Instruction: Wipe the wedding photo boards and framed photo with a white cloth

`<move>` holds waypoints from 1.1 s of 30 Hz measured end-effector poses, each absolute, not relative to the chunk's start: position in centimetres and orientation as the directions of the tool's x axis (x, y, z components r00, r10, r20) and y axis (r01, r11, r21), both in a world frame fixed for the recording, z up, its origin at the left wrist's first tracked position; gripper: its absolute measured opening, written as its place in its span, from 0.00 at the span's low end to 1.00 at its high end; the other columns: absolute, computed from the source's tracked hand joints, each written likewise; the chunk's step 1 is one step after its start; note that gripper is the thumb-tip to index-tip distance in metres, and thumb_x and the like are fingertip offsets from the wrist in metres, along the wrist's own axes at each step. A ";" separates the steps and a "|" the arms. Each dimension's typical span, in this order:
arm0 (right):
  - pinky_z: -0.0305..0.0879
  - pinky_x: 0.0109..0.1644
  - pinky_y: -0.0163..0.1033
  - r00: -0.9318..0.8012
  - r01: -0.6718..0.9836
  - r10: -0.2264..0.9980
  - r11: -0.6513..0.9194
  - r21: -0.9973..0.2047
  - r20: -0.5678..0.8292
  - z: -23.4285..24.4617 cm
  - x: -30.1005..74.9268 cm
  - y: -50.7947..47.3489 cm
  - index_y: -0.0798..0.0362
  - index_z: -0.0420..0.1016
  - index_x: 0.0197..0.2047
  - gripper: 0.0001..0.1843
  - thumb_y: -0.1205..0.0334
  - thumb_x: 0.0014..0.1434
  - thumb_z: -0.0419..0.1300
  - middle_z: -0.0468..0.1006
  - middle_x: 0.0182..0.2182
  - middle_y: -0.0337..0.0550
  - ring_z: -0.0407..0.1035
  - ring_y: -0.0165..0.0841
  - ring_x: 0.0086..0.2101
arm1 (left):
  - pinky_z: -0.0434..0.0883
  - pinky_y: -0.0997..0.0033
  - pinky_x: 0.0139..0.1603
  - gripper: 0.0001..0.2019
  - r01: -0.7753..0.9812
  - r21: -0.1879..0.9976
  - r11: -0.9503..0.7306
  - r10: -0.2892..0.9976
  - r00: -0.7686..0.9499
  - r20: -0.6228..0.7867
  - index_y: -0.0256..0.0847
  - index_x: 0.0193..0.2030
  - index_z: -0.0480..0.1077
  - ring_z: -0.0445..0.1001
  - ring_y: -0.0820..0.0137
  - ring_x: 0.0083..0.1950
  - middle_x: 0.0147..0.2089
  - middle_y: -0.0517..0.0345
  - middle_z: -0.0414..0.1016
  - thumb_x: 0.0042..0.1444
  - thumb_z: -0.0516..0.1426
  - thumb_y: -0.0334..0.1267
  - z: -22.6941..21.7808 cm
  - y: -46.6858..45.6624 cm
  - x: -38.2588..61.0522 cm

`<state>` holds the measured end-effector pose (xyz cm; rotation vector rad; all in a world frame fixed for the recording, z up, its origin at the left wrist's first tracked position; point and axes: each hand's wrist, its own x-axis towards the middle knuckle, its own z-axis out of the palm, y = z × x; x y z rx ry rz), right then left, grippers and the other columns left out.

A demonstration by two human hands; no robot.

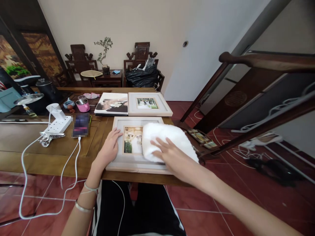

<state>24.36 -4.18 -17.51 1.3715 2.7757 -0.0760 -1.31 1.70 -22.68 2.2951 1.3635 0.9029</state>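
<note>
A framed photo (128, 162) in a pale wooden frame lies flat at the near edge of the wooden table (29, 147). My left hand (109, 149) rests flat on the frame's left side, fingers stretched out. A white fluffy cloth (167, 137) covers the right half of the frame's glass. My right hand (169, 154) lies on top of the cloth with fingers spread, pressing it down on the picture.
Behind lie a second framed photo (149, 104) and a photo album (112, 104). To the left are a phone (80, 125) on a white cable, a power strip (57, 124), a pink cup (83, 105) and a kettle (48, 89). A dark wooden chair (246, 98) stands at the right.
</note>
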 end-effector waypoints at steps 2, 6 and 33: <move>0.43 0.63 0.58 -0.615 0.789 0.782 0.606 -0.102 -0.106 -16.5 24.5 -7.0 0.55 0.70 0.50 0.35 0.84 0.38 0.47 0.57 0.61 0.55 0.41 0.45 0.63 | 0.52 0.54 0.66 0.22 0.669 0.560 -0.488 0.871 0.339 0.354 0.33 0.54 0.64 0.52 0.63 0.67 0.60 0.44 0.62 0.54 0.43 0.22 -22.7 1.6 -1.2; 0.45 0.64 0.55 -0.648 0.758 0.745 0.607 -0.239 -0.162 -15.4 23.9 -9.8 0.52 0.70 0.50 0.37 0.85 0.37 0.45 0.54 0.63 0.48 0.39 0.41 0.63 | 0.52 0.53 0.66 0.22 0.689 0.542 -0.481 0.875 0.345 0.339 0.34 0.54 0.64 0.51 0.64 0.67 0.61 0.46 0.62 0.53 0.43 0.21 -22.7 1.6 -1.3; 0.53 0.61 0.51 -0.654 0.753 0.718 0.587 -0.298 -0.237 -13.8 23.1 -8.8 0.46 0.66 0.56 0.41 0.85 0.40 0.45 0.56 0.62 0.46 0.46 0.42 0.62 | 0.52 0.51 0.65 0.23 0.689 0.509 -0.516 0.855 0.376 0.357 0.34 0.56 0.62 0.52 0.63 0.66 0.61 0.45 0.62 0.54 0.43 0.22 -22.9 1.8 -1.5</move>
